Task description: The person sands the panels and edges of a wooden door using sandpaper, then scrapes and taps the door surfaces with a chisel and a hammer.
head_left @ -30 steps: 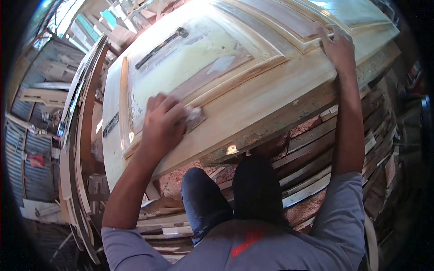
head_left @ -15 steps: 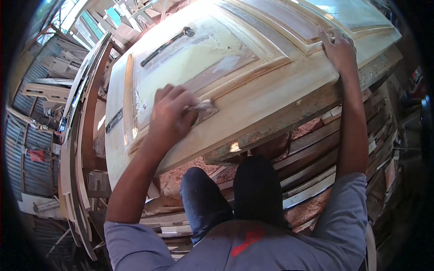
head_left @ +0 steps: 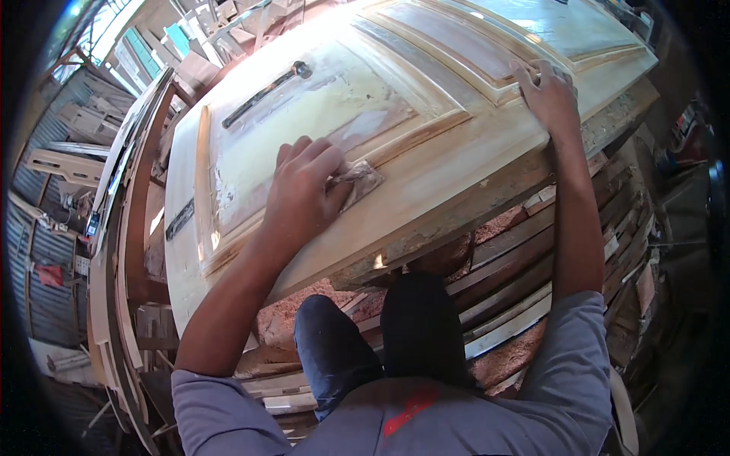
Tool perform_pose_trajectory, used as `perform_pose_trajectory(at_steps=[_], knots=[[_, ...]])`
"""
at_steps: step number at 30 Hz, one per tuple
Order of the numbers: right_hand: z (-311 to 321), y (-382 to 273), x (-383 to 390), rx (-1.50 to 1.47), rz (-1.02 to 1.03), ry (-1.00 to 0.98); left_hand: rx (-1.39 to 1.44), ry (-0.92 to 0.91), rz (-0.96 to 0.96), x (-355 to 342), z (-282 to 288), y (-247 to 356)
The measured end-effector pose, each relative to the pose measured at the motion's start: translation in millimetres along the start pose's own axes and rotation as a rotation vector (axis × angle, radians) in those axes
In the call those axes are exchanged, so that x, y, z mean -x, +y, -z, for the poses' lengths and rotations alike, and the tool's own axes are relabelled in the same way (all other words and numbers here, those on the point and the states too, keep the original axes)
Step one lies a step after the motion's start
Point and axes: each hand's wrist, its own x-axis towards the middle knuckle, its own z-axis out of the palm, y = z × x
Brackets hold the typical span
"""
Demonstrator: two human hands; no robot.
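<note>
A wooden panelled door [head_left: 456,163] with raised mouldings lies flat before me. My left hand [head_left: 304,186] is closed around a worn, crumpled piece of sandpaper [head_left: 363,182], pressed on the wood beside the near moulding of the left panel. Over on the right, my right hand [head_left: 549,97] lies on the door near its edge, fingers apart across the corner of the middle panel's moulding. A hammer [head_left: 262,95] with a dark handle and a metal head rests on the pale, filler-smeared left panel, beyond my left hand.
The door rests on a rough, stained support [head_left: 456,228]. Stacked wooden boards [head_left: 509,304] and reddish shavings [head_left: 304,292] lie below, around my knees. More boards [head_left: 114,304] lean at the left, by a corrugated metal wall [head_left: 46,266]. A dark strip [head_left: 180,219] marks the door's left end.
My left hand has slid the sandpaper a little to the right along the moulding. The right hand stays on the door. The whole view has shifted slightly.
</note>
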Motion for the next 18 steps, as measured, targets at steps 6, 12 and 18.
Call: perform_pose_trajectory(at_steps=[6, 12, 18], knots=[[1.9, 0.6, -2.4, -0.069, -0.069, -0.102, 0.026, 0.134, -0.18, -86.9, -52.1, 40.0], [1.3, 10.0, 4.4, -0.032, -0.025, 0.005, -0.007, 0.201, -0.217, -52.7, -41.6, 29.1], [12.8, -0.2, -2.1, -0.029, -0.037, 0.01, -0.054, 0.068, -0.108, -73.8, -35.3, 45.7]])
